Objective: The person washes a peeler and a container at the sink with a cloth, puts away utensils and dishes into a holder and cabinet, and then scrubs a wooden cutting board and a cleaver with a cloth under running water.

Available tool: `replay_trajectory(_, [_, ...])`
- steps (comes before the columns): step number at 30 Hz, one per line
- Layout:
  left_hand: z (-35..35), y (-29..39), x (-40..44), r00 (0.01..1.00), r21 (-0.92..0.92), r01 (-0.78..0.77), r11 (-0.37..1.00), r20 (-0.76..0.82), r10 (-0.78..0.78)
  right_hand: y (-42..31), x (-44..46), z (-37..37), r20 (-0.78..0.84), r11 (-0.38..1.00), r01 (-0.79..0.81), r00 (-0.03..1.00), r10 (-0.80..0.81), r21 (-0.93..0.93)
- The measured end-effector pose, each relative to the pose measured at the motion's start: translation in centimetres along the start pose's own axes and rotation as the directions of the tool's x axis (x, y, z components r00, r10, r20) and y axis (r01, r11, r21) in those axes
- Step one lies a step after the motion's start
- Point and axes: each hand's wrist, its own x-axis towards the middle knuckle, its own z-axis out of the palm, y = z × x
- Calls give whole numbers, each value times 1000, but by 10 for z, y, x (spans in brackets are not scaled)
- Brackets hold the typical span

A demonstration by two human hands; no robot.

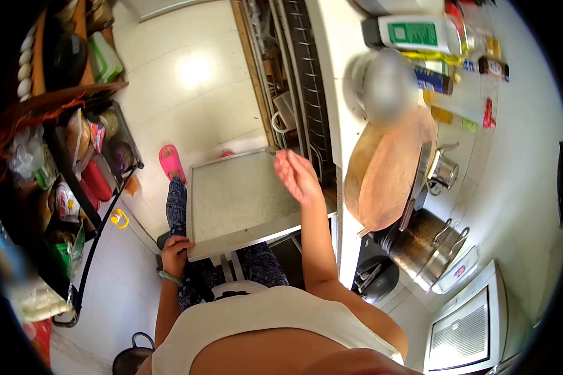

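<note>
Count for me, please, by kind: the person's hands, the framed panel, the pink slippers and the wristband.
Left hand and right hand: 2
Framed panel: 1
Pink slippers: 2 (one mostly hidden)
Green wristband: 1
Total: 6

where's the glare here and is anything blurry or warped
Head view: strong glare on the floor tiles; head view: a soft oval blur smears the rounded object beside the wooden board, hiding its detail, while the right hand looks fairly clear; head view: wide-angle distortion, with dark corners framing the round image.
</note>
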Motion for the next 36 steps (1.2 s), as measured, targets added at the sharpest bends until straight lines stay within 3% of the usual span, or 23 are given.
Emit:
replay_trajectory(1, [-1, 2, 1, 1000, -13, 16, 1000, -23, -16, -14, -22, 21, 258, 989, 118, 956, -139, 93])
replay_trajectory(2, [-3, 4, 2, 1000, -2, 23, 1000, -9, -23, -32, -37, 32, 480, 956, 194, 832, -278, 218])
replay_trajectory(3, [-5, 7, 2, 999, 8, 33, 999, 9, -33, -51, -39, 36, 421, 905, 376, 801, -425, 200])
replay_trajectory(4, [-6, 9, 3, 999, -5, 33, 999, -6, -33, -73, -44, 47, 341, 853, 313, 816, -466, 417])
replay_trajectory(5, [-6, 6, 2, 998, -30, 58, 998, -20, -59, -97, -47, 60, 52, 826, 388, 894, -445, 409])
replay_trajectory(6, [-4, 2, 2, 998, -55, 56, 997, -32, -57, -114, -37, 48, 121, 829, 323, 901, -418, 456])
replay_trajectory(7, [-1, 0, 4, 997, -83, 54, 995, -45, -58, -124, -31, 53, 11, 823, 389, 902, -432, 413])
replay_trajectory(9, [-3, 5, 5, 993, -120, 94, 988, -62, -101, -141, -11, 25, 254, 856, 279, 874, -414, 434])
replay_trajectory(11, [-9, 8, 10, 996, -107, 59, 993, -67, -67, -152, -4, 12, 313, 857, 105, 903, -295, 504])
replay_trajectory(12, [-12, 11, 13, 997, -60, 7, 998, -82, -12, -157, -3, 11, 262, 847, 74, 934, -244, 527])
replay_trajectory(13, [-14, 11, 15, 997, -80, 28, 996, -76, -34, -158, -5, 9, 122, 846, 191, 951, -286, 498])
replay_trajectory(20, [-19, 7, 21, 999, -106, 16, 994, -49, -21, -72, -35, 60, 198, 894, 136, 950, -239, 427])
replay_trajectory(22, [-17, 4, 22, 999, -114, 6, 993, -38, -10, -40, -34, 94, 209, 960, 49, 972, -110, 274])
replay_trajectory(24, [-19, 5, 26, 1000, -106, -9, 994, -29, 6, -26, -10, 88, 56, 967, -115, 993, 105, 226])
replay_trajectory(25, [-20, 6, 27, 1000, -91, -19, 996, -22, 17, -22, 14, 69, 194, 939, -244, 961, 200, 241])
replay_trajectory(27, [-21, 6, 27, 999, -72, -28, 997, -24, 26, -25, 53, 68, 148, 946, -202, 975, 168, 253])
replay_trajectory(29, [-21, 7, 30, 999, -45, -34, 998, -30, 32, -36, 91, 79, 29, 943, -34, 999, 26, 332])
replay_trajectory(31, [-21, 12, 31, 999, -85, 37, 996, -34, -40, -59, 134, 60, 77, 919, 92, 988, -131, 383])
replay_trajectory(33, [-20, 12, 32, 998, -85, 42, 995, -34, -45, -92, 171, 42, 127, 852, 75, 978, -163, 518])
replay_trajectory(36, [-19, 12, 32, 998, -74, 41, 996, -37, -43, -129, 208, 35, 140, 816, 137, 956, -257, 562])
